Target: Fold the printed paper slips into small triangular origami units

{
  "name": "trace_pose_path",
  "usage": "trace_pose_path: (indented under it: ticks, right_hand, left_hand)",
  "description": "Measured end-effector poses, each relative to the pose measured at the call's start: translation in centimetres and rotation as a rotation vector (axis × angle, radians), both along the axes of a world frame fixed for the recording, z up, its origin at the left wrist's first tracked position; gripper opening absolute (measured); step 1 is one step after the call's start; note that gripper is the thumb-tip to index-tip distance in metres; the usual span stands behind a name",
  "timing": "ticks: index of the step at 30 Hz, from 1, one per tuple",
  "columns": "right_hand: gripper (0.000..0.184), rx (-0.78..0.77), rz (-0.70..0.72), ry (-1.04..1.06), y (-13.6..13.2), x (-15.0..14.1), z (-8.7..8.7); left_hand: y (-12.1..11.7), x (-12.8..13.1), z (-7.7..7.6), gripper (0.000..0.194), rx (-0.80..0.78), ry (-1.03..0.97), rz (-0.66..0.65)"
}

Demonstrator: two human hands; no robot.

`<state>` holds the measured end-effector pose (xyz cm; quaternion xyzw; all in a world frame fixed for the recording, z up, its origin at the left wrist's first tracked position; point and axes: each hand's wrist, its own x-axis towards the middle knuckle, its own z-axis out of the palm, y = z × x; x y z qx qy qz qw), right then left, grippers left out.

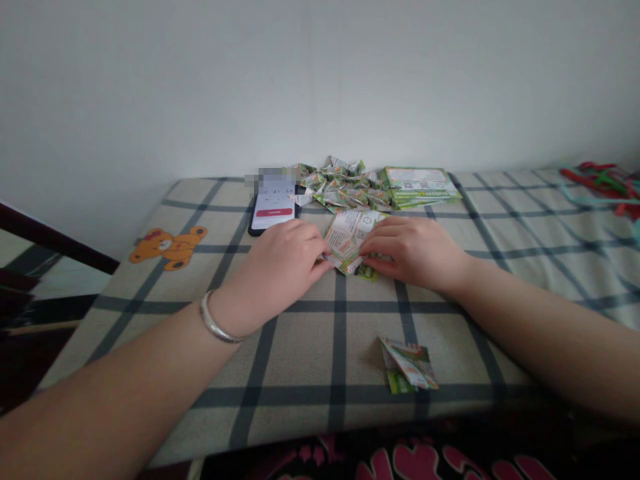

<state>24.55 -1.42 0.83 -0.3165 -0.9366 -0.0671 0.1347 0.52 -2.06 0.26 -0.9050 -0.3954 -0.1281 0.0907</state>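
Note:
A printed paper sheet (pixel 346 233), green, white and orange, lies partly folded on the checked tablecloth between my hands. My left hand (pixel 293 257) pinches its left lower edge between thumb and fingers. At its right side, my right hand (pixel 413 250) grips the paper with thumb below and fingers over it. Nearer to me rests a small folded paper piece (pixel 409 365) of the same print, its flap standing up a little. Behind the sheet is a heap of folded paper pieces (pixel 345 185). A stack of flat printed sheets (pixel 420 185) sits to the right of that heap.
A phone (pixel 273 210) showing a timer lies left of the heap. An orange bear cutout (pixel 170 247) is on the cloth at left. Red and green items (pixel 607 183) lie at the far right. A white wall (pixel 310 80) rises behind the table.

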Motion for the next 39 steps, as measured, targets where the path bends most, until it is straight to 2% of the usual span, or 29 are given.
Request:
trace_pose_path:
  ticks: [4,18,31,39]
  right_hand:
    - [0.022,-0.020,0.008,-0.005,0.10,-0.02,-0.14]
    - [0.020,-0.134,0.057,0.097,0.54,0.01,-0.28]
    - [0.021,-0.051,0.092,0.039,0.40,-0.34,-0.10]
    - [0.022,-0.080,0.067,0.056,0.11,-0.41,-0.48]
  left_hand:
    - [0.01,-0.07,-0.07,0.021,-0.010,-0.016,0.016]
    - [0.19,-0.16,0.01,0.017,0.011,-0.016,-0.130]
    - [0.25,-0.36,-0.02,0.023,0.088,0.076,-0.195]
    - [0.26,-0.15,0.10,0.023,0.137,0.086,-0.211]
